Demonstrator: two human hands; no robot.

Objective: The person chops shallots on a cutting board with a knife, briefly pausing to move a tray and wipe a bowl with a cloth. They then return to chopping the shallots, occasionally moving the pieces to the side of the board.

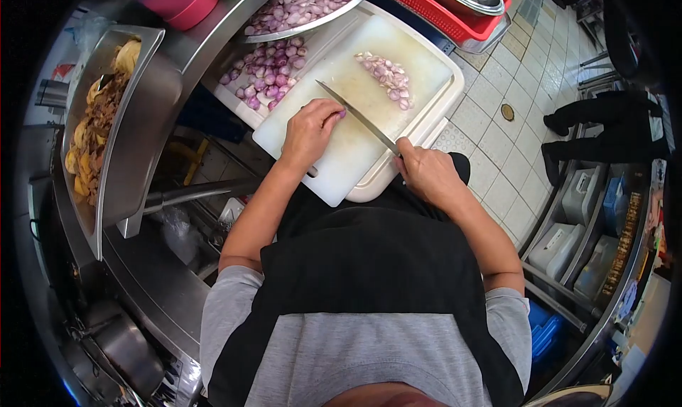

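Observation:
My right hand is wrapped around the handle of a knife, whose blade slants up and left across a white cutting board. Against the blade's left side, my left hand pinches a small purple shallot on the board. A strip of sliced shallots lies toward the far right of the board. Whole peeled shallots are heaped in the pale bin beside the board's left edge. The handle is mostly hidden under my fingers.
A large metal bowl of cut shallots stands at the far side. Behind it are a red basket and metal bowls. A deep steel pan of brown food is at left. Another person's dark-clothed legs show at right.

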